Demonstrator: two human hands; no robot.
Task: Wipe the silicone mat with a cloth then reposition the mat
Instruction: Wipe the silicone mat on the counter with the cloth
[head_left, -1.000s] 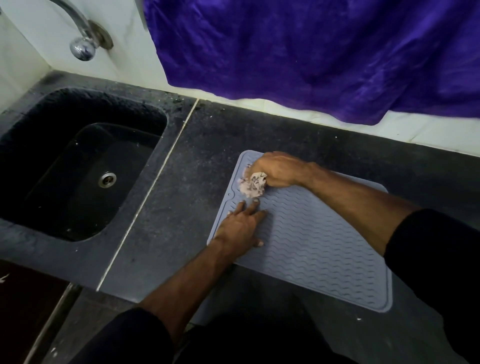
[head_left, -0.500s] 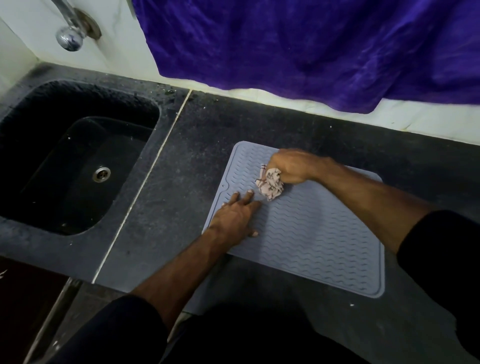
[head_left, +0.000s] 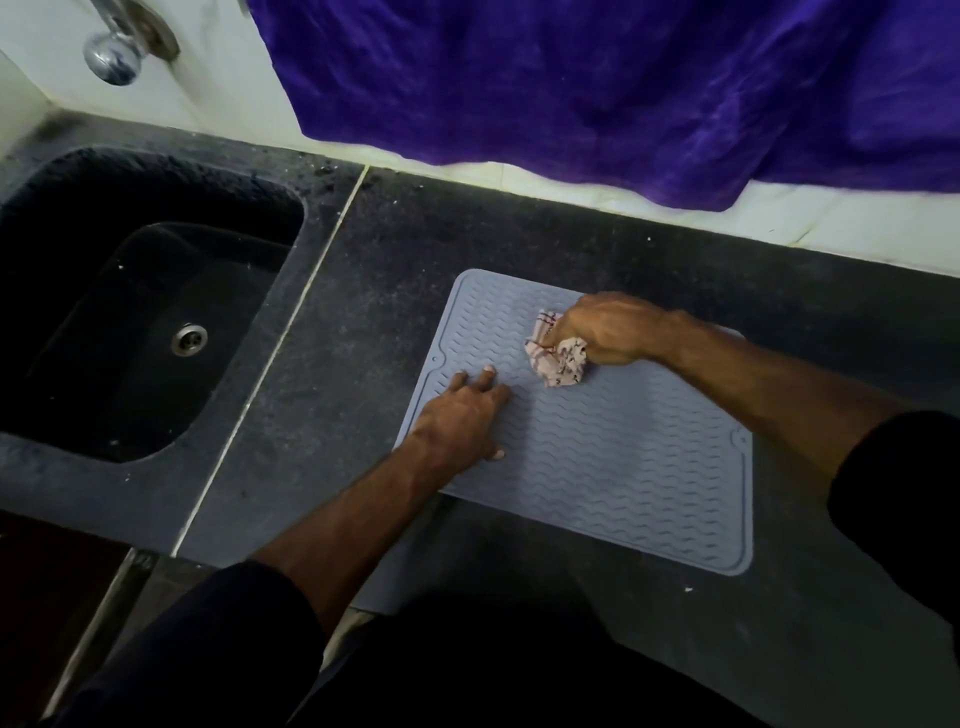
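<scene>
Left hand (head_left: 462, 415) flat, open on silicone mat (head_left: 623, 467), right hand (head_left: 597, 327) fisted w/ cloth (head_left: 558, 358); mat could slide on surface (head_left: 363, 291) if left lifts

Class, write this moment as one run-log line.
stage: wiping | right hand: grips cloth on silicone mat | left hand: flat, pinning mat | reposition: not yet done

The silicone mat (head_left: 613, 467) looks matt grey-blue, ribbed with raised wavy lines inside a smooth rim. The cloth (head_left: 558, 358) is crumpled woven fabric, pale with red stripes. The tabletop (head_left: 363, 322) is dark speckled stone, dull and dusty. The tap (head_left: 111, 57) is glossy chrome; the purple drape (head_left: 623, 88) looks like velvety fabric
</scene>
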